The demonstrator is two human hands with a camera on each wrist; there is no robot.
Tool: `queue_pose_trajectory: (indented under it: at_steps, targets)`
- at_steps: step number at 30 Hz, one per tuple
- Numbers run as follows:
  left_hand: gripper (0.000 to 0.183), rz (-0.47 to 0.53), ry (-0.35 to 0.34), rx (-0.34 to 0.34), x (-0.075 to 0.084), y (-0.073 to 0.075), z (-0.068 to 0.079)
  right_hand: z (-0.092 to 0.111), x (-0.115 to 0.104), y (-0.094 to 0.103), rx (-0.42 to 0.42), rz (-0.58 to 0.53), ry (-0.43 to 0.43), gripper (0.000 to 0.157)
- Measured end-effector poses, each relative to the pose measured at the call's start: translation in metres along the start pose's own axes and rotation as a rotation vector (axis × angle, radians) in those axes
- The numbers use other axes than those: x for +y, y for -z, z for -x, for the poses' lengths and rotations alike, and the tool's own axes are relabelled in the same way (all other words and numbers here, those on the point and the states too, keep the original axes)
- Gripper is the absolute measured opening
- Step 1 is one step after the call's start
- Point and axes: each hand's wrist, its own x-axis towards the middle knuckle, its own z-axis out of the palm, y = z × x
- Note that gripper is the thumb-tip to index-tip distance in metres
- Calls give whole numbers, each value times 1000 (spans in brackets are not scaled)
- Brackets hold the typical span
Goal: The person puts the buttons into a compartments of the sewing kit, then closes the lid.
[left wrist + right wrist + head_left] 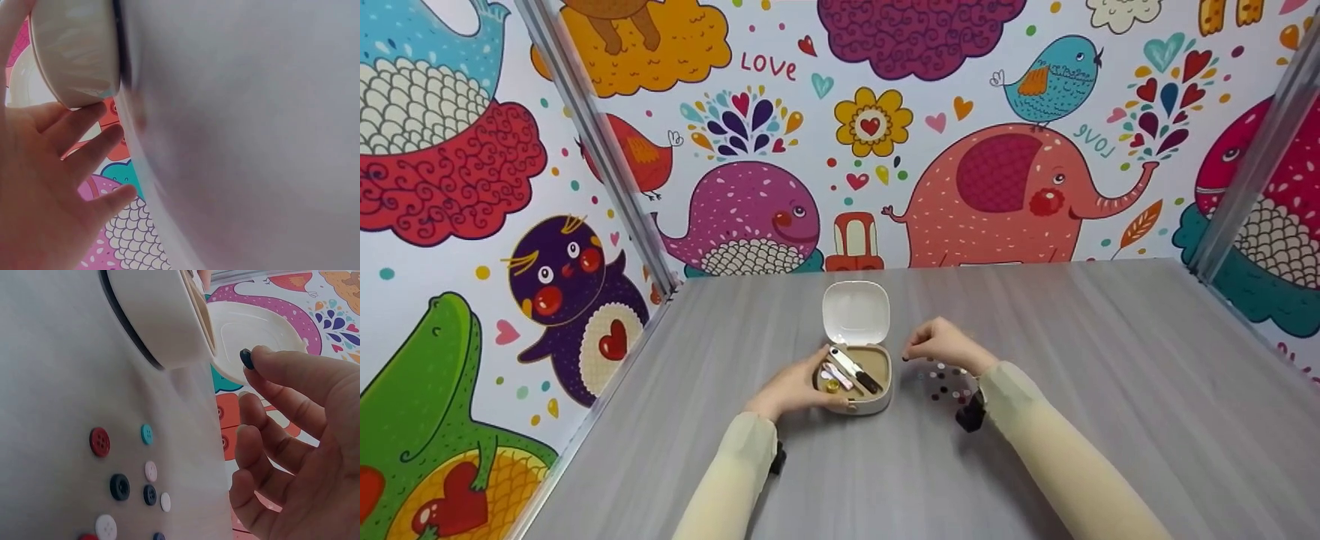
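Observation:
A small white box (872,405) with its lid (856,311) raised stands on the table. In its tan inside lie a long white-and-dark tool (853,369), a small pale piece (837,374) and a gold-coloured round item (832,385); their exact kinds are unclear. My left hand (791,388) grips the box from the left, thumb along the front, fingers against the side (84,135). Just right of the box, my right hand (949,346) holds a dark button (246,359) pinched between thumb and index finger, the other fingers loosely bent.
Loose buttons, among them a red button (100,442), a teal button (147,434) and a white button (106,527), lie scattered on the grey table (1080,360) under my right wrist. Patterned walls (780,112) with metal posts (607,150) border the table.

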Motion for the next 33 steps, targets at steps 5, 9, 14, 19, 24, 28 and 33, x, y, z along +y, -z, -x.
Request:
queue_pose_trajectory:
  at_steps: [5, 9, 14, 19, 24, 28, 33]
  targets:
    - [112, -19, -10, 2, -1, -1, 0, -2, -4, -5, -6, 6, -13, 7]
    - [113, -16, -4, 5, -2, -2, -2, -4, -7, -9, -11, 22, -18, 7]
    - [113, -16, 2, 8, -2, -2, -2, -5, -9, -13, -13, 16, -12, 8]
    - [113, -9, -13, 10, 0, -1, -2, -6, -10, -16, -35, -7, -27, 9]
    - [111, 8, -25, 9, 2, -1, 0, -7, -10, -19, -40, 5, -43, 9]
    - [112, 6, -8, 9, 2, 0, 0, -9, -12, -23, -49, 14, -49, 8]
    - [113, 8, -17, 14, 1, 0, 0, -9, -13, -29, -64, 12, -19, 7]
